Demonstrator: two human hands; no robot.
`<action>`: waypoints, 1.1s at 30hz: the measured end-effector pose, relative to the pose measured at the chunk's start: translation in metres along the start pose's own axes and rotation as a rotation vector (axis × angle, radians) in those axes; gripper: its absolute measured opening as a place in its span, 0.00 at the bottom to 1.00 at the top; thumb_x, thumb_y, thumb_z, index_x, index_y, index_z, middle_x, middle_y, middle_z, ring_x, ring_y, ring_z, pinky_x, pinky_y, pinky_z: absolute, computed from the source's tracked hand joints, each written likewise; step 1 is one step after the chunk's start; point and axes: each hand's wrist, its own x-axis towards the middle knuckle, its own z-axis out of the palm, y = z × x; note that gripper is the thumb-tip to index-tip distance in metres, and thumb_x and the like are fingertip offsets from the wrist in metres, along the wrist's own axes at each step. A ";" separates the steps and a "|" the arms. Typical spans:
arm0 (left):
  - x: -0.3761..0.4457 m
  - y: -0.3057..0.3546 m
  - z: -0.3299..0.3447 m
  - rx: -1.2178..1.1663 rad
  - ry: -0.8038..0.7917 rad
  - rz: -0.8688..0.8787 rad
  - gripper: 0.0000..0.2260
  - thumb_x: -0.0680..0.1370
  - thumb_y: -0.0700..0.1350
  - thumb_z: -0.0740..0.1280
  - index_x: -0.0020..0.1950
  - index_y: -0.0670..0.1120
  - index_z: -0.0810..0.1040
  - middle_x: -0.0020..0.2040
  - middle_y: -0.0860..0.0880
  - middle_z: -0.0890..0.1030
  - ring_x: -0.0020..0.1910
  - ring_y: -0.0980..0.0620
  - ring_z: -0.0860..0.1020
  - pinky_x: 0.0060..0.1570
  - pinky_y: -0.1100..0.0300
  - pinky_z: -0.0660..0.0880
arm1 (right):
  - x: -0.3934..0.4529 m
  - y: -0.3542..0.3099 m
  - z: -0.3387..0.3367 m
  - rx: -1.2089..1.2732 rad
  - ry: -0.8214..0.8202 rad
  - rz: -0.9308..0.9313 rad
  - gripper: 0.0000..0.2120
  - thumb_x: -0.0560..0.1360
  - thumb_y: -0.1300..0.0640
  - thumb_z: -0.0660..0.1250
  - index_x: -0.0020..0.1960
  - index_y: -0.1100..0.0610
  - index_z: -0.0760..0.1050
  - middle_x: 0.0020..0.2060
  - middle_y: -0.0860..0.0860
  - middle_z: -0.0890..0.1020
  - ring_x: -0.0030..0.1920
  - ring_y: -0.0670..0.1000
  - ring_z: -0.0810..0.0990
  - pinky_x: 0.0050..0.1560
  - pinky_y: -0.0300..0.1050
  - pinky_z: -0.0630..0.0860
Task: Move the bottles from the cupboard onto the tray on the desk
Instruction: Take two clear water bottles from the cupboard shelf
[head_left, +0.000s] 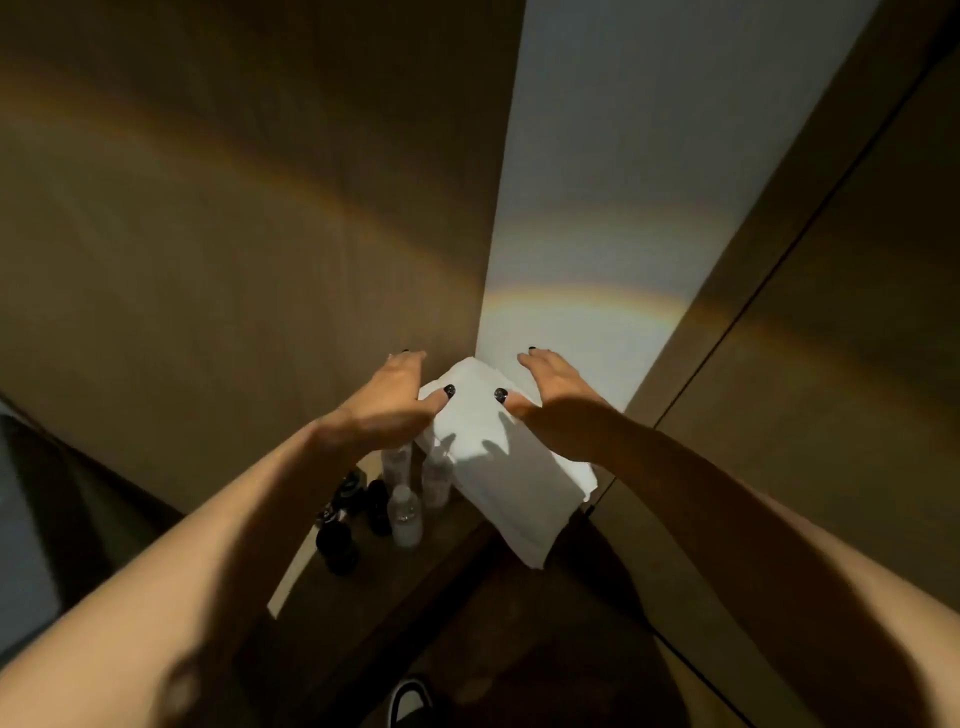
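My left hand (392, 397) and my right hand (553, 387) hold a white flat tray (498, 467) by its far corners, a thumb on top at each side. It hangs tilted in the air above a dim cupboard shelf (332, 613). On that shelf stand clear water bottles (407, 514) and dark bottles (336, 543), below and left of the tray. The tray and my left wrist hide part of two of the clear bottles (435, 480).
Brown cupboard panels (234, 260) rise on the left and on the right (831, 364), with a pale wall strip (623, 182) between them. The shelf's light front edge (291, 582) runs diagonally. A shoe tip (410, 699) shows on the dark floor.
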 end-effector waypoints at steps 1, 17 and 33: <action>0.015 -0.011 0.006 -0.010 -0.002 -0.020 0.31 0.81 0.55 0.59 0.78 0.41 0.54 0.78 0.41 0.57 0.77 0.44 0.55 0.73 0.52 0.54 | 0.017 0.003 0.012 0.023 -0.017 0.010 0.31 0.81 0.44 0.56 0.78 0.58 0.53 0.78 0.54 0.54 0.78 0.53 0.52 0.75 0.47 0.51; 0.157 -0.155 0.133 -0.291 -0.067 -0.310 0.22 0.80 0.45 0.63 0.72 0.41 0.65 0.68 0.42 0.71 0.66 0.43 0.71 0.55 0.59 0.67 | 0.161 0.074 0.188 0.209 -0.296 0.176 0.33 0.80 0.45 0.60 0.79 0.53 0.50 0.78 0.52 0.55 0.75 0.54 0.59 0.70 0.46 0.60; 0.168 -0.180 0.281 -0.333 0.367 -0.476 0.29 0.81 0.42 0.61 0.79 0.43 0.52 0.79 0.43 0.51 0.77 0.44 0.53 0.71 0.57 0.55 | 0.215 0.112 0.351 0.772 0.104 0.221 0.24 0.77 0.60 0.67 0.71 0.56 0.65 0.60 0.47 0.75 0.56 0.40 0.75 0.50 0.26 0.71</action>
